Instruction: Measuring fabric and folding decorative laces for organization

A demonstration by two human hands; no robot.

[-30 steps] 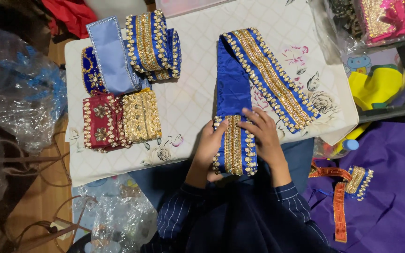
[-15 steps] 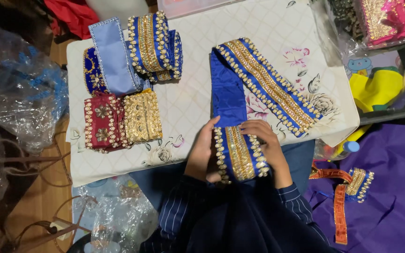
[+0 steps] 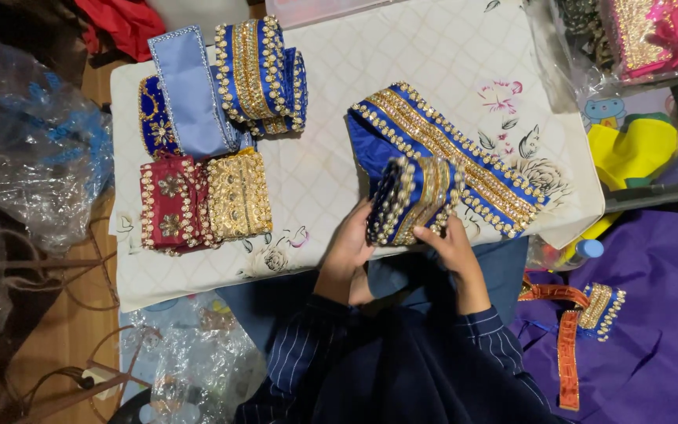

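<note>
Head view, entries from near to far. Dark pinstriped sleeves [image 3: 300, 357] at 6 o'clock, lowest in frame. Left hand [image 3: 349, 243], fingers curled against the left edge of a rolled portion of royal-blue trim band with gold and pearl beading [image 3: 413, 198]; right hand [image 3: 450, 242], fingertips pinching the roll's lower right edge. Both hands closed on the roll, held lifted and tilted on edge, apparently so the turns stay tight. Unrolled tail of the same band [image 3: 464, 153] runs toward 2 o'clock, flat on the quilted floral-print cloth [image 3: 315, 157] that covers the work surface, feeding straight into the roll.

At 9 o'clock: maroon beaded roll [image 3: 168, 206] just beside a gold beaded roll [image 3: 237, 195], touching. Beyond, at 11 o'clock: light-blue satin band [image 3: 190, 90] laid over a dark-blue embroidered piece [image 3: 151, 118], next to a stack of blue-and-gold rolls [image 3: 260, 71]; sorted side by side, clear of the hands.

At 4 o'clock, off the cloth: orange ribbon with a beaded end piece [image 3: 582, 314] on purple fabric [image 3: 653, 314]. Crumpled clear plastic wrap [image 3: 25, 149] at 9 o'clock; contents unclear.
</note>
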